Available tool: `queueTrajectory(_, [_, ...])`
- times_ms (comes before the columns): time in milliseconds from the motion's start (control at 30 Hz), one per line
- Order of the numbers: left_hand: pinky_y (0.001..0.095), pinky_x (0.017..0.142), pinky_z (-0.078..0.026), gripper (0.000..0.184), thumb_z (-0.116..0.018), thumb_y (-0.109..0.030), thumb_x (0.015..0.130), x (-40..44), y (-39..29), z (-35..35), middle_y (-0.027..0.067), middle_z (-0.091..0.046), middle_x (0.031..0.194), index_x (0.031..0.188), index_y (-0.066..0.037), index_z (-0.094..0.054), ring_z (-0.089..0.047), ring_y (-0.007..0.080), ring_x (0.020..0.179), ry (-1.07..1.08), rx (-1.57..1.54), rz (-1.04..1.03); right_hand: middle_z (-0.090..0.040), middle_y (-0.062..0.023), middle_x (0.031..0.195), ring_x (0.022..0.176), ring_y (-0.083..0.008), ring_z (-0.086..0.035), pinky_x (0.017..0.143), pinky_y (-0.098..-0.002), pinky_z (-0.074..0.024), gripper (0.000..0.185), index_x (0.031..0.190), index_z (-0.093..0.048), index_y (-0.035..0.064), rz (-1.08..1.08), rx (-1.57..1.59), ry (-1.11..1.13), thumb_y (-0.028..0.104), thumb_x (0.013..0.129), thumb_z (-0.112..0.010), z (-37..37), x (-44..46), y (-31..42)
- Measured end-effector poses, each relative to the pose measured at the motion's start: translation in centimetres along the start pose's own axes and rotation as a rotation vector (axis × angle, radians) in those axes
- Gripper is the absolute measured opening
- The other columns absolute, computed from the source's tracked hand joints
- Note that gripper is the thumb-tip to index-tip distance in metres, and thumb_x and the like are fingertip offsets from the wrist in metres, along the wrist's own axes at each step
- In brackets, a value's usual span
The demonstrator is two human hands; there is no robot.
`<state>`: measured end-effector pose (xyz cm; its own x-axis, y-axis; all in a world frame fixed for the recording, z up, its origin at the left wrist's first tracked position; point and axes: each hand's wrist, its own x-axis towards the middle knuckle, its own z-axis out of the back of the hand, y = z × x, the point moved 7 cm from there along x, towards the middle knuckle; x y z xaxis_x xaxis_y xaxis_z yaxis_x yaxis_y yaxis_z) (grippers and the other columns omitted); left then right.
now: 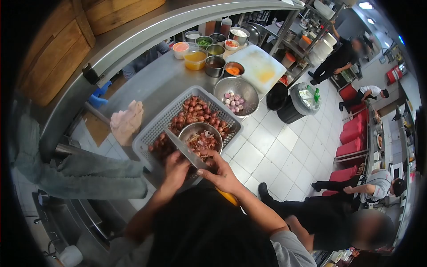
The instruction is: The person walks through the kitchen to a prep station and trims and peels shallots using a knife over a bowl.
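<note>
Diagonally slanted knife (186, 147), tip pointing forward-left over the crate (151, 129), right hand (220, 173) gripping it (left hand (175, 171), grip unclear)

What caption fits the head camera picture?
Left hand and right hand at the knife, by a bowl of scraps in a basket of small red onions.
</note>
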<state>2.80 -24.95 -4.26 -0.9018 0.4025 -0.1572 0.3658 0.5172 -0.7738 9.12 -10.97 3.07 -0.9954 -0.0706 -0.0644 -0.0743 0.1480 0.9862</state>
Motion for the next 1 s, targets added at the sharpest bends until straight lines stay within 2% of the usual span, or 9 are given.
queueTrajectory(133, [0.0319, 0.091, -0.053, 0.025, -0.066, 0.004, 0.090, -0.4, -0.6, -0.8, 0.0087, -0.067, 0.107, 0.114, 0.002, -0.062, -0.065, 0.0174, 0.101, -0.011, 0.003, -0.024, -0.065, -0.0028, 0.095, 0.090, -0.0089, -0.057, 0.078, -0.0266, -0.0471, 0.048, 0.130, -0.049, 0.0062, -0.086, -0.007, -0.016, 0.009, 0.090, -0.075, 0.2, 0.0, -0.5])
queueTrajectory(267, [0.0311, 0.090, -0.053, 0.024, -0.065, 0.005, 0.090, -0.5, -0.4, -0.8, 0.0081, -0.068, 0.107, 0.114, 0.002, -0.064, -0.065, 0.0154, 0.098, -0.039, 0.000, -0.069, -0.064, -0.0026, 0.094, 0.084, -0.0081, -0.056, 0.074, -0.0257, -0.0465, 0.042, 0.122, -0.050, 0.0051, -0.020, -0.029, -0.056, 0.010, 0.089, -0.076, 0.4, 0.3, -0.5])
queueTrajectory(467, [0.0286, 0.090, -0.053, 0.023, -0.066, 0.002, 0.090, -1.7, -0.9, -2.3, 0.0081, -0.071, 0.105, 0.114, 0.005, -0.066, -0.066, 0.0137, 0.097, 0.047, 0.309, -0.070, -0.062, -0.0031, 0.091, 0.084, -0.0092, -0.058, 0.075, -0.0269, -0.0480, 0.034, 0.110, -0.051, 0.0044, -0.004, -0.073, -0.086, 0.012, 0.090, -0.077, 1.0, 0.9, -0.9])
queueTrajectory(500, [0.0333, 0.089, -0.055, 0.025, -0.061, 0.002, 0.094, -1.8, -1.1, -2.7, 0.0109, -0.068, 0.110, 0.119, 0.006, -0.061, -0.068, 0.0180, 0.095, 0.080, 0.384, -0.071, -0.062, -0.0031, 0.090, 0.084, -0.0097, -0.058, 0.075, -0.0271, -0.0487, 0.033, 0.108, -0.051, 0.0047, -0.005, -0.032, -0.101, 0.011, 0.090, -0.077, 1.3, 1.4, -1.1])
queueTrajectory(533, [0.0335, 0.088, -0.055, 0.026, -0.061, 0.001, 0.094, -1.7, -0.9, -2.4, 0.0112, -0.068, 0.110, 0.120, 0.006, -0.060, -0.067, 0.0185, 0.095, 0.060, 0.322, -0.054, -0.061, -0.0032, 0.089, 0.084, -0.0102, -0.059, 0.075, -0.0273, -0.0493, 0.031, 0.106, -0.051, 0.0051, -0.005, 0.009, -0.114, 0.011, 0.090, -0.077, 1.3, 1.7, -1.2])
queueTrajectory(567, [0.0337, 0.087, -0.055, 0.026, -0.061, 0.000, 0.095, -1.4, -0.4, -2.0, 0.0114, -0.068, 0.110, 0.120, 0.005, -0.060, -0.067, 0.0190, 0.094, 0.040, 0.261, -0.038, -0.060, -0.0032, 0.086, 0.077, -0.0107, -0.058, 0.065, -0.0255, -0.0484, 0.025, 0.104, -0.053, 0.0066, -0.060, 0.225, -0.093, 0.015, 0.093, -0.074, 1.2, 1.9, -1.6])
queueTrajectory(700, [0.0341, 0.086, -0.052, 0.027, -0.060, -0.006, 0.097, -0.3, -0.7, -2.3, 0.0120, -0.067, 0.111, 0.123, 0.003, -0.059, -0.064, 0.0198, 0.098, 0.096, -0.121, 0.061, -0.061, -0.0037, 0.083, 0.060, -0.0106, -0.052, 0.049, -0.0234, -0.0384, 0.027, 0.104, -0.054, 0.0074, -0.286, 0.439, -0.001, 0.030, 0.098, -0.067, 1.7, 2.5, -2.4])
queueTrajectory(800, [0.0332, 0.086, -0.051, 0.029, -0.061, -0.007, 0.098, 0.2, -0.3, -1.8, 0.0113, -0.066, 0.112, 0.125, 0.002, -0.057, -0.063, 0.0188, 0.100, 0.125, -0.098, 0.060, -0.060, -0.0036, 0.080, 0.054, -0.0115, -0.048, 0.048, -0.0234, -0.0359, 0.024, 0.105, -0.053, 0.0110, -0.318, 0.421, -0.022, 0.030, 0.097, -0.067, 1.7, 3.0, -3.4])
queueTrajectory(1000, [0.0321, 0.079, -0.054, 0.029, -0.063, -0.004, 0.097, -0.1, -0.8, -0.2, 0.0108, -0.066, 0.110, 0.125, 0.000, -0.057, -0.066, 0.0193, 0.097, 0.001, 0.015, 0.018, -0.062, -0.0043, 0.084, 0.059, -0.0128, -0.052, 0.051, -0.0241, -0.0389, 0.022, 0.105, -0.054, 0.0109, -0.197, 0.322, -0.043, 0.028, 0.098, -0.066, 2.4, 3.3, -4.1])
